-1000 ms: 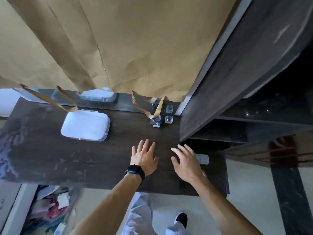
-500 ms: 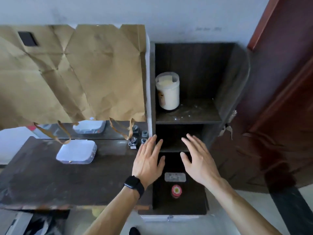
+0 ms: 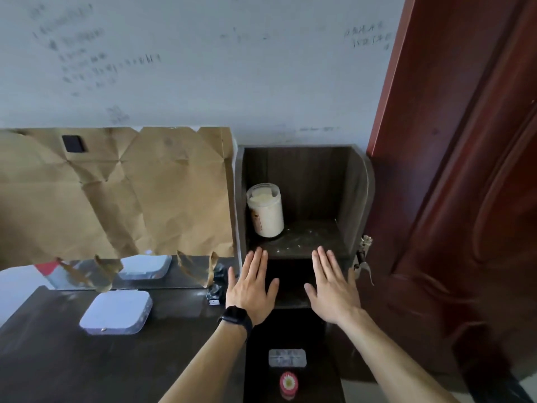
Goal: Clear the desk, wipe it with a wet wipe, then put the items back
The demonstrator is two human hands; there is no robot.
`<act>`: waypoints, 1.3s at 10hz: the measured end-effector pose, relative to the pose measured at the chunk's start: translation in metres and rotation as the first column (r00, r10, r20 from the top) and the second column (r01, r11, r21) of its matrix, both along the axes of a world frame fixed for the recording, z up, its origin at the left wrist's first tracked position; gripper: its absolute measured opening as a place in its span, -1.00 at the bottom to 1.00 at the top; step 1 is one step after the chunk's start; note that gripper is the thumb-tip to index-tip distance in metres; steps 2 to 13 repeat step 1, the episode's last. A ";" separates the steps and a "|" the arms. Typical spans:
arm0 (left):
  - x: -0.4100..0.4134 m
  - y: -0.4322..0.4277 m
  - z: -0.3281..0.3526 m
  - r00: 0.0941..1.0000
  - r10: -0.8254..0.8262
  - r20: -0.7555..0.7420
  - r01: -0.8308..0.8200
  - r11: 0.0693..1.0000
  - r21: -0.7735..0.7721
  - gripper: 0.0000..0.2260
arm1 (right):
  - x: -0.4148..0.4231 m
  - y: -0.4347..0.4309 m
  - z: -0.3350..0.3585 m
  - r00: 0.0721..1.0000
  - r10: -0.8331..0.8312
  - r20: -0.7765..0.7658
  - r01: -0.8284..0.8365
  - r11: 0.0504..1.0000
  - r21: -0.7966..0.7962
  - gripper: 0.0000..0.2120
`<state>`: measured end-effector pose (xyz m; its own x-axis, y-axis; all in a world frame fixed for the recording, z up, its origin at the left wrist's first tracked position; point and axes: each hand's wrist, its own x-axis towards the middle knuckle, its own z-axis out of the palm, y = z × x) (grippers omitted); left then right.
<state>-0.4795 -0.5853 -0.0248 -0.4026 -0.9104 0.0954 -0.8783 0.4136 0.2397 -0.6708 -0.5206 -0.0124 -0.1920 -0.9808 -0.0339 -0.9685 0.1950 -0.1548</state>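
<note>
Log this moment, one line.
left hand: open, empty | right hand: open, empty | white jar: in shelf unit | white box: on desk

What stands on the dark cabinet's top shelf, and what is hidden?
One whitish jar stands upright on the top shelf, at its left. The left hand and right hand cover part of the compartment below; its contents cannot be seen.

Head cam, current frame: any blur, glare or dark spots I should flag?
Head view: wide-angle bend tilts the edges of the door and shelf unit; the wall scribbles look smeared, while the left hand and right hand are fairly sharp; the shelf's lower compartments are nearly black; the desk shows a soft sheen, and the mirror strip repeats the white box.
</note>
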 end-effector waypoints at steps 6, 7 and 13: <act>0.000 0.001 0.004 1.000 0.002 -0.014 -0.002 1.000 0.022 -0.39 | -0.009 -0.005 0.017 0.997 0.004 0.083 -0.009 0.998 0.060 -0.33; 0.000 0.001 0.004 1.000 0.002 -0.014 -0.002 1.000 0.022 -0.39 | -0.009 -0.005 0.017 0.997 0.004 0.083 -0.009 0.998 0.060 -0.33; 0.000 0.001 0.004 1.000 0.002 -0.014 -0.002 1.000 0.022 -0.39 | -0.009 -0.005 0.017 0.997 0.004 0.083 -0.009 0.998 0.060 -0.33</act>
